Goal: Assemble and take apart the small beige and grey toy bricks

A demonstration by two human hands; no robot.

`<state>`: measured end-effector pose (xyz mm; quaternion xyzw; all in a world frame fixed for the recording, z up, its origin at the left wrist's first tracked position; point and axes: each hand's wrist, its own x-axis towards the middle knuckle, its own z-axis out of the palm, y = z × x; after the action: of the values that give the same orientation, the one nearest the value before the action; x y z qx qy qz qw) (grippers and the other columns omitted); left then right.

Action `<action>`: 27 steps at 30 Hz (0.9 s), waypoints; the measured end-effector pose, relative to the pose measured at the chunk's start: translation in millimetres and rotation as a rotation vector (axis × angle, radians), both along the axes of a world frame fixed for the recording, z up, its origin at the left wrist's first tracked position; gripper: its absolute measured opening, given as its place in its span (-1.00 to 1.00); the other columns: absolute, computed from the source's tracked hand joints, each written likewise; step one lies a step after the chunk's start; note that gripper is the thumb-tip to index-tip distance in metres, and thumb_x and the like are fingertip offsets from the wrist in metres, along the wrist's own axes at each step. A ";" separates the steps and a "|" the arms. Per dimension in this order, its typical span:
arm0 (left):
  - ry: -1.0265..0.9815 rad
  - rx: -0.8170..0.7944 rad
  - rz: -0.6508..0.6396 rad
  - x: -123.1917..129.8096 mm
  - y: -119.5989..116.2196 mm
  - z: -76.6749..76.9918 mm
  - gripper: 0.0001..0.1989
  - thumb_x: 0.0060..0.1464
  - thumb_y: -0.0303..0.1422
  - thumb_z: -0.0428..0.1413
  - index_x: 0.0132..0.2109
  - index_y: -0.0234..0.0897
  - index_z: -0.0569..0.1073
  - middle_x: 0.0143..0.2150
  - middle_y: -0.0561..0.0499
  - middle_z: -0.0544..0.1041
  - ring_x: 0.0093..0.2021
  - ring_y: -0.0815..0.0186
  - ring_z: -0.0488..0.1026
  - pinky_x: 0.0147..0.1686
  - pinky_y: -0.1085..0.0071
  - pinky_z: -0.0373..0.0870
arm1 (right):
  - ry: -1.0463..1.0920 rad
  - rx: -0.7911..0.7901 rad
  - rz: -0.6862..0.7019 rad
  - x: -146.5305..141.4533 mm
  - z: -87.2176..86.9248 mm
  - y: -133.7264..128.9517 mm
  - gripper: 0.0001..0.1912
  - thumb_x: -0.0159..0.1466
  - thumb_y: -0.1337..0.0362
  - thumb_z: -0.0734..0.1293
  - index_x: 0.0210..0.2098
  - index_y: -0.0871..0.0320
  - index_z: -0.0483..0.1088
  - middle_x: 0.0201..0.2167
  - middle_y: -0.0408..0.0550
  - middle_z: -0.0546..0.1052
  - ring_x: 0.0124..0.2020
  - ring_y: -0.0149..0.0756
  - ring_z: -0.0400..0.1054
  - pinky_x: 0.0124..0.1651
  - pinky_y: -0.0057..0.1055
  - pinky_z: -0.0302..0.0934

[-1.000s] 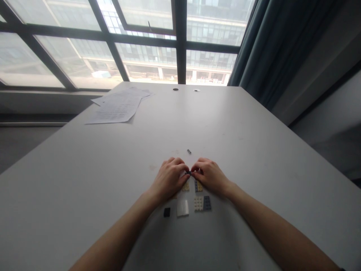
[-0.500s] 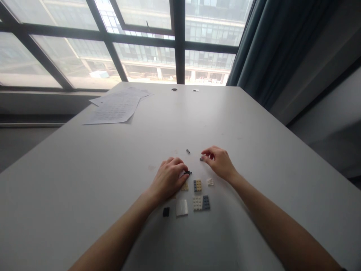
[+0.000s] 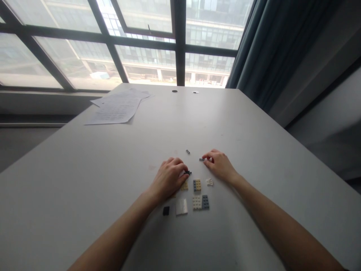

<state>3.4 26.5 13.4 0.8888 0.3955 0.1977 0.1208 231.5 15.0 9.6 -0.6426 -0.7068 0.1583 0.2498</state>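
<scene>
My left hand [image 3: 171, 175] rests on the table, thumb and fingers closed on a small black piece [image 3: 188, 172]. To its right, my right hand [image 3: 218, 163] has its fingertips at a small grey piece [image 3: 201, 159] lying on the table, the thumb and index finger curled around its right end. Another small grey piece [image 3: 187, 151] lies between and beyond the hands. Near my left thumb is a tan plate [image 3: 184, 186], partly covered. A grey and tan block [image 3: 197, 185] and small white pieces [image 3: 209, 182] sit closer to me.
Nearest me lie a black piece [image 3: 166, 210], a white smooth tile [image 3: 181, 207], a white studded plate [image 3: 196, 202] and a dark grey plate [image 3: 205, 202]. Printed papers [image 3: 115, 109] lie at the table's far left. Windows and a dark curtain [image 3: 270, 49] stand beyond.
My right hand has shifted slightly right, and more of the grey piece at its fingertips shows. My left hand keeps its place and its hold on the black piece.
</scene>
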 end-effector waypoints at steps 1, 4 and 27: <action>-0.003 0.001 -0.002 -0.4 0.1 -0.1 -0.90 0.02 -0.35 0.18 -0.26 -0.16 0.53 -0.21 -0.01 0.51 -0.15 0.19 0.40 -0.12 0.21 0.32 | -0.006 0.010 0.001 -0.6 -0.9 0.0 -0.85 0.21 0.31 0.32 -0.25 0.07 0.53 -0.31 -0.11 0.48 -0.40 -0.39 0.34 -0.21 -0.41 0.18; -0.031 -0.018 -0.008 -2.6 1.7 0.1 -0.87 0.02 -0.32 0.19 -0.23 -0.17 0.53 -0.21 -0.02 0.52 -0.16 0.19 0.41 -0.13 0.23 0.34 | 0.014 0.045 -0.005 -0.2 -4.4 -2.0 -0.87 0.23 0.31 0.31 -0.28 0.09 0.52 -0.35 -0.11 0.47 -0.40 -0.38 0.34 -0.22 -0.42 0.18; -0.017 -0.055 0.177 38.4 64.7 0.2 -0.80 0.07 -0.39 0.06 -0.26 -0.24 0.59 -0.21 -0.03 0.56 -0.28 0.28 0.49 -0.13 0.39 0.37 | 0.113 0.143 0.003 0.7 -11.5 -3.9 -0.80 0.29 0.30 0.23 -0.35 0.15 0.48 -0.34 -0.07 0.51 -0.30 -0.33 0.36 -0.18 -0.44 0.16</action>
<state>41.8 91.2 13.6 0.8449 0.4769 0.2042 0.1307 232.2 11.0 -1.9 -0.6120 -0.7020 0.1438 0.3346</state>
